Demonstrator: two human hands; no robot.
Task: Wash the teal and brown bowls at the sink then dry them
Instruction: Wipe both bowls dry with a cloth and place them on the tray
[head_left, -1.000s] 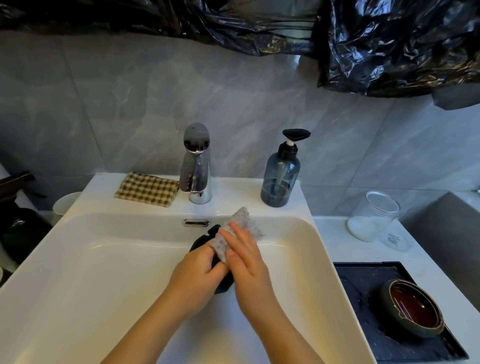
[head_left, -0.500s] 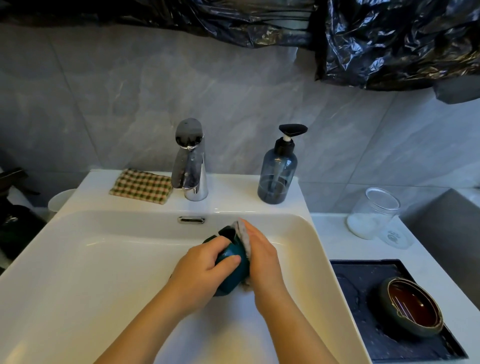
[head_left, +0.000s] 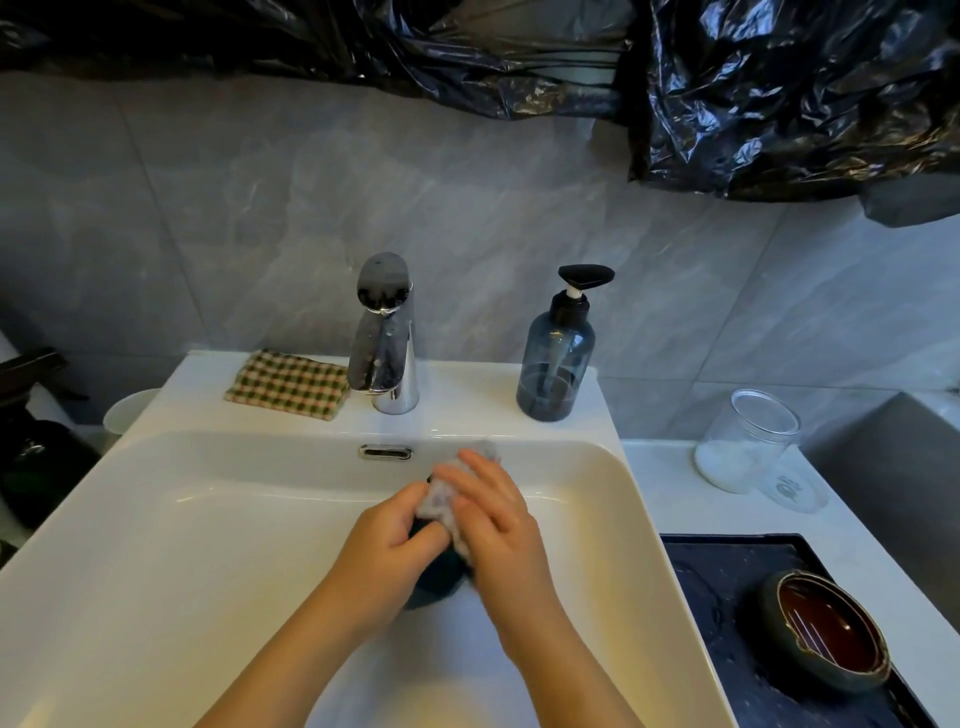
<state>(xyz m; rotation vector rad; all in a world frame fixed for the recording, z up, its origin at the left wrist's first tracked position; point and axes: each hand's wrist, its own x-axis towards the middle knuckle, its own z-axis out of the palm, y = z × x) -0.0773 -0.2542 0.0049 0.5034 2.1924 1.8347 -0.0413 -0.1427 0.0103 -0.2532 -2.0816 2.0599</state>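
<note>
Over the white sink basin (head_left: 171, 561), my left hand (head_left: 387, 540) grips the teal bowl (head_left: 439, 577), most of it hidden between my hands. My right hand (head_left: 498, 525) presses a grey speckled cloth (head_left: 441, 501) against the bowl's top and side. The brown bowl (head_left: 826, 636), dark red-brown inside with a greenish outside, sits upright on a black tray (head_left: 727, 577) at the right of the sink.
A chrome faucet (head_left: 384, 338) stands behind the basin, with a checked cloth (head_left: 288, 383) to its left and a blue soap pump bottle (head_left: 556, 358) to its right. A clear plastic jar (head_left: 748, 441) sits on the right counter. Black plastic sheeting (head_left: 779, 93) hangs above.
The cloth in my right hand has moved from the bowl's right side up over its top, covering more of the teal surface. My left hand keeps its hold on the bowl.
</note>
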